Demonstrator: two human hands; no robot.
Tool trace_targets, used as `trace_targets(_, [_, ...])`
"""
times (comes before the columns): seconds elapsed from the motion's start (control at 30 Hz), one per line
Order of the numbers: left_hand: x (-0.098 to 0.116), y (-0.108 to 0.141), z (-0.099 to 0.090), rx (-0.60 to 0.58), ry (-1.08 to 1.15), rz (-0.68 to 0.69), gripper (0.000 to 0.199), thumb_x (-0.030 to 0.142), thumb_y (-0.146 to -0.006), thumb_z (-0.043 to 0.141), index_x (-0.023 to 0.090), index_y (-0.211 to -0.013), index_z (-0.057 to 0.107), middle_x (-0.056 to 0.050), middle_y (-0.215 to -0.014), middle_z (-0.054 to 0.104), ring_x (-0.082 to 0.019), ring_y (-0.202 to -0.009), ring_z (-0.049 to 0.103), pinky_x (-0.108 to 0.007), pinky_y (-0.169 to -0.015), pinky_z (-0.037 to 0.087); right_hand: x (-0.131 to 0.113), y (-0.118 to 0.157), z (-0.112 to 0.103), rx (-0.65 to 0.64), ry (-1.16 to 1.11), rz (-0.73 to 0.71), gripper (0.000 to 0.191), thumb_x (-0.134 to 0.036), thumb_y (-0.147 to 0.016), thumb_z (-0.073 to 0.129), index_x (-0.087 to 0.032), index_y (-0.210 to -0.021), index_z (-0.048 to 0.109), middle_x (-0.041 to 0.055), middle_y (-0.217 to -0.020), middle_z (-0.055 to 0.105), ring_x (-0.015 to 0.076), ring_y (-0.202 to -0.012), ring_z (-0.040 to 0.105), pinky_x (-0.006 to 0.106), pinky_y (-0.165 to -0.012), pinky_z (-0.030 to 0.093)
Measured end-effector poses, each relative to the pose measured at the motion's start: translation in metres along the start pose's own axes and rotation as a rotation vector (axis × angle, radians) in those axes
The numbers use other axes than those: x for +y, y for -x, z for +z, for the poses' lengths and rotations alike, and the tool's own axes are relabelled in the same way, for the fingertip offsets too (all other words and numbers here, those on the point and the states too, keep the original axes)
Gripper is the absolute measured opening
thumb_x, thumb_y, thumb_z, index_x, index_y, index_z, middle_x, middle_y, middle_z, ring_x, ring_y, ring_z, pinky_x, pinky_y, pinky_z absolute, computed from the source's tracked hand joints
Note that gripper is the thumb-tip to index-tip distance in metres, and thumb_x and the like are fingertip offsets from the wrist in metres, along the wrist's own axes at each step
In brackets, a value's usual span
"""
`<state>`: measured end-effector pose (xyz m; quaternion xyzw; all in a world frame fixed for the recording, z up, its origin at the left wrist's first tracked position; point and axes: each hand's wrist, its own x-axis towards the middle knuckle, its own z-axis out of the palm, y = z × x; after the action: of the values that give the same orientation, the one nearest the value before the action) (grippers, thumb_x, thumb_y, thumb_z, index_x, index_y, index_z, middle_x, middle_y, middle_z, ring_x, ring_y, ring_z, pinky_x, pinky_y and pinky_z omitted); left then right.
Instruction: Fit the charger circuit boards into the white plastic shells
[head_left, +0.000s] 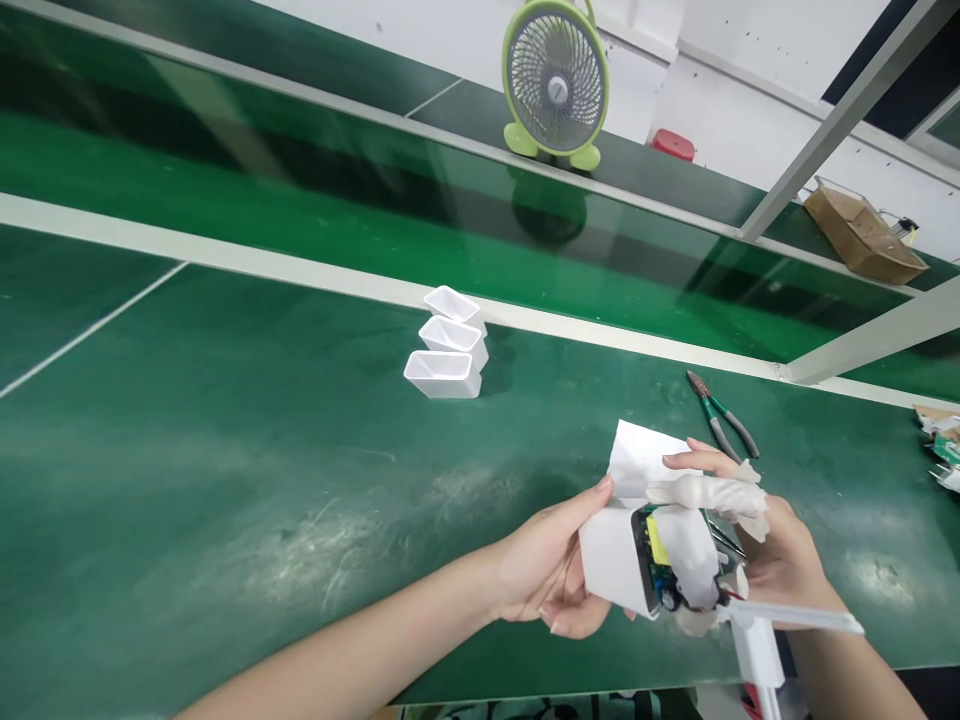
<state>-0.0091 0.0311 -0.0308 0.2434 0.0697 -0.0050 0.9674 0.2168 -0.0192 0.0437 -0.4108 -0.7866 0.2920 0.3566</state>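
Note:
A white plastic housing (616,560) rests in my left hand (544,565), its thumb on the top edge and its fingers curled beneath. At its open right end sits a green circuit board (663,580) with a yellow component. My right hand (780,550), with white covers on some fingers, is closed around that end, gripping the board. Thin metal tips, perhaps tweezers (726,540), show by its palm. A white flat piece (646,458) stands behind the housing, touched by fingers of both hands. Below the right hand juts a white plastic part (757,650) with a long arm; its kind is unclear.
Three white open-topped housings (444,377) stand in a row on the green table (225,450). Pliers (721,415) lie beyond my right hand. A green fan (556,85) and a cardboard box (862,235) are on the back shelf. Circuit boards (946,445) lie at the right edge.

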Motion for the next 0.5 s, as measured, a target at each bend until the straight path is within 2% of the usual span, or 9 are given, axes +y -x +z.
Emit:
trace_targets(0.2, [0.0003,0.0013,0.0006,-0.009,0.006,0.03,0.089,0.076,-0.088,0.014,0.006,-0.071,0.066,-0.002,-0.032,0.044,-0.01,-0.019,0.025,-0.022,-0.019,0.01,-0.002,-0.0006,-0.0008,-0.034,0.04,-0.012,0.066,-0.039,-0.076,0.078,-0.026,-0.135,0.051,0.0096,-0.127,0.063,0.0318,-0.122,0.056,0.053,-0.117,0.026])
trace_targets(0.33, [0.0013,0.0025,-0.0007,-0.022,-0.011,0.011,0.088,0.074,-0.089,0.013,0.007,-0.068,0.065,-0.002,-0.031,0.043,-0.008,-0.018,0.02,-0.02,-0.017,0.005,-0.0037,-0.0029,-0.0015,-0.047,0.071,-0.011,0.064,-0.04,-0.077,0.077,-0.026,-0.134,0.051,0.01,-0.123,0.065,0.0311,-0.12,0.057,0.054,-0.116,0.027])
trace_targets(0.5, [0.0027,0.0028,0.0034,0.012,-0.014,0.009,0.087,0.072,-0.091,0.013,0.007,-0.065,0.065,-0.003,-0.032,0.044,-0.008,-0.019,0.024,-0.018,-0.018,0.008,-0.0056,-0.0033,-0.0032,-0.048,0.099,-0.042,0.061,-0.041,-0.078,0.075,-0.024,-0.132,0.05,0.011,-0.118,0.067,0.0313,-0.116,0.059,0.054,-0.115,0.029])
